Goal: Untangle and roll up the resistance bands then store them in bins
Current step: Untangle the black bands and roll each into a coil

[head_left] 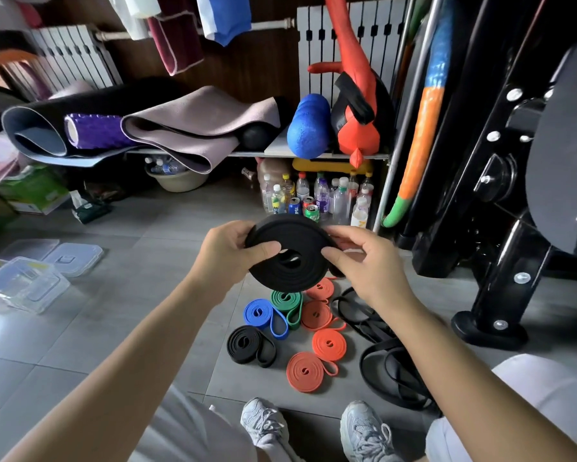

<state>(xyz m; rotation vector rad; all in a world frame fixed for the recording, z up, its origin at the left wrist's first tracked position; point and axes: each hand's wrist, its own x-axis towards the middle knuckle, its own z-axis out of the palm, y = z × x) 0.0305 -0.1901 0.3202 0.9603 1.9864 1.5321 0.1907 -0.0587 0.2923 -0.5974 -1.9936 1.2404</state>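
On the tiled floor (140,295), clear bins (23,285) sit at the left, a loose tangle of black bands (380,361) at the right, and finished rolls (305,371) between them. Above those, a wide black roll (290,261) is held in the air: the left hand (228,251) grips its left edge, the right hand (363,261) pinches the right edge. Rolling looks nearly done; next its loose end likely needs winding tight, then binning.
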